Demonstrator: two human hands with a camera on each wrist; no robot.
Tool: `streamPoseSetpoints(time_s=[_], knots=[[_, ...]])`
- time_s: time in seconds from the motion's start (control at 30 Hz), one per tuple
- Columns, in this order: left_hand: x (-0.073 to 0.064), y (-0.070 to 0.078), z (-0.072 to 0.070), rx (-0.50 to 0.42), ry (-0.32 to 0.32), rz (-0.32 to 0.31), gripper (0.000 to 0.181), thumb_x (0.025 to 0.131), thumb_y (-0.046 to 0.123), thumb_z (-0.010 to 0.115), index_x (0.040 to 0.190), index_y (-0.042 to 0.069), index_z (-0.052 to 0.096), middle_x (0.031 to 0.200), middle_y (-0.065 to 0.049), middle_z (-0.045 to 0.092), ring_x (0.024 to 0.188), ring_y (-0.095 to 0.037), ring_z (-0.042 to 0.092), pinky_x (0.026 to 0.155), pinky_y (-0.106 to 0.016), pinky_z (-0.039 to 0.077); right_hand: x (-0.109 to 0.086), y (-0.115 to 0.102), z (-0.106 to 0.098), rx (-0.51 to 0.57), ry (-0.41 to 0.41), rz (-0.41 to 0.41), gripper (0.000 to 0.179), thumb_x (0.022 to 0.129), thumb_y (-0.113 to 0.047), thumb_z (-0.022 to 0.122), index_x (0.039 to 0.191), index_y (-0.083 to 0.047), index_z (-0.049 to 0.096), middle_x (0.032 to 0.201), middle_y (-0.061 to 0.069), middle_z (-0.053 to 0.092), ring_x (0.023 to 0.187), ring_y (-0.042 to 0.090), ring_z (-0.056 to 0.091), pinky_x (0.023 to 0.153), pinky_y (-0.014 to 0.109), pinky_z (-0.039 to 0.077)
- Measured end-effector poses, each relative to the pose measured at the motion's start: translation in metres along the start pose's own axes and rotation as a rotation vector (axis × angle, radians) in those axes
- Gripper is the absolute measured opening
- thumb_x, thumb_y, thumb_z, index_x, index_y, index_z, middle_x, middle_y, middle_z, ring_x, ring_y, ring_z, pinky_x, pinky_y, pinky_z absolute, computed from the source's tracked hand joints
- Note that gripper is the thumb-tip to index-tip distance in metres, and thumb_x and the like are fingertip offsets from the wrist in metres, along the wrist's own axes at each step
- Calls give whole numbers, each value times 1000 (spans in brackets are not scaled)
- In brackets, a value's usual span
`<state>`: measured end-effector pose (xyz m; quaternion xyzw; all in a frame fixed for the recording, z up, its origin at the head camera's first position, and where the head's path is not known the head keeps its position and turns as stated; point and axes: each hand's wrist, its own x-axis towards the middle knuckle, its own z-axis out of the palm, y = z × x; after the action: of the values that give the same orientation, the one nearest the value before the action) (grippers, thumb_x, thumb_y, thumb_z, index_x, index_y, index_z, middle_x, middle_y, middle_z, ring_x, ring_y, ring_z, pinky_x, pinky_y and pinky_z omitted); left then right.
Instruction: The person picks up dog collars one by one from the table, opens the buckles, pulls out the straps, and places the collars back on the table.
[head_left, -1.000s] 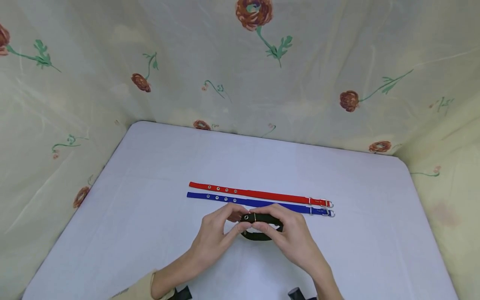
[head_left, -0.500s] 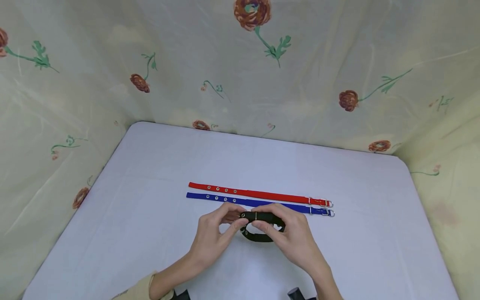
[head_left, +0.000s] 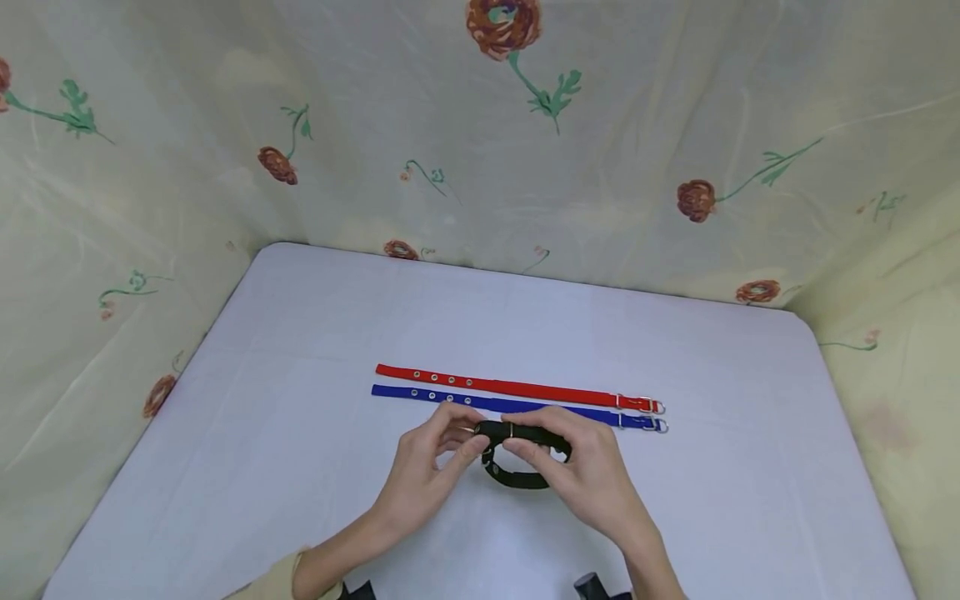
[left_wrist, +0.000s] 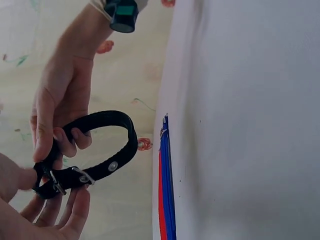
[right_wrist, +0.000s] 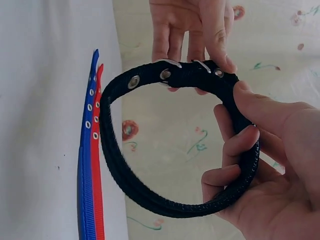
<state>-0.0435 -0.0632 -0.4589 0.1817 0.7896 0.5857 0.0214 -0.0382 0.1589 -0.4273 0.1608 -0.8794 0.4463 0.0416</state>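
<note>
A black collar (head_left: 525, 481) with metal eyelets and buckle hardware is bent into a loop between both hands, over the table. My left hand (head_left: 417, 475) pinches its upper left part between thumb and fingers. In the left wrist view, those fingers are right at the metal buckle (left_wrist: 57, 183). My right hand (head_left: 588, 467) grips the loop's right side, fingers curled round the band, as the right wrist view also shows. A bare eyelet (right_wrist: 133, 82) sits on the band beyond the buckle. Just past the hands lies a blue collar (head_left: 427, 394), partly covered by them.
A red collar (head_left: 540, 389) lies flat alongside the blue one, its buckle end to the right. The white table (head_left: 315, 333) has flower-printed curtains (head_left: 600, 167) behind it and at both sides.
My left hand has moved slightly left. The strap end in its grip has turned, so its front eyelet no longer shows in the head view. The right hand stays nearly still.
</note>
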Motion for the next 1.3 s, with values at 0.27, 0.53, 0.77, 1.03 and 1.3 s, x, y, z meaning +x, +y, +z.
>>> streamPoseSetpoints(time_s=[0.27, 0.53, 0.77, 1.03, 1.3], knots=[[2, 4, 0, 72, -60, 64, 23, 104, 25, 72, 123, 14, 64, 115, -1, 76, 101, -10, 76, 95, -27, 64, -2, -2, 2, 23, -45, -18, 24, 94, -20, 84, 117, -24, 82, 105, -11, 81, 86, 2, 71, 73, 23, 62], [2, 2, 0, 53, -39, 30, 14, 109, 25, 65, 121, 18, 65, 109, 0, 77, 96, -9, 76, 95, -31, 65, -2, -1, 1, 30, -19, -16, 22, 94, -25, 85, 116, -25, 82, 102, -13, 80, 81, 2, 68, 69, 23, 59], [1, -2, -1, -76, -81, -45, 17, 112, 23, 58, 127, 14, 58, 114, -12, 78, 106, -24, 79, 100, -32, 63, -4, 2, -5, 25, 14, 12, 22, 92, -26, 87, 114, -25, 82, 103, -12, 81, 74, 4, 64, 61, 23, 54], [1, 1, 0, -68, -119, -56, 22, 111, 25, 61, 130, 13, 58, 124, -10, 74, 113, -22, 76, 103, -37, 62, -3, 0, -6, 1, 1, -4, 23, 92, -25, 87, 115, -24, 83, 104, -11, 82, 79, 2, 67, 66, 22, 57], [1, 2, 5, -42, -135, -22, 16, 113, 25, 58, 125, 15, 58, 117, -4, 74, 108, -15, 73, 100, -31, 62, -3, -2, -2, 3, -36, -45, 21, 95, -23, 84, 115, -25, 83, 104, -10, 82, 88, 1, 73, 76, 22, 63]])
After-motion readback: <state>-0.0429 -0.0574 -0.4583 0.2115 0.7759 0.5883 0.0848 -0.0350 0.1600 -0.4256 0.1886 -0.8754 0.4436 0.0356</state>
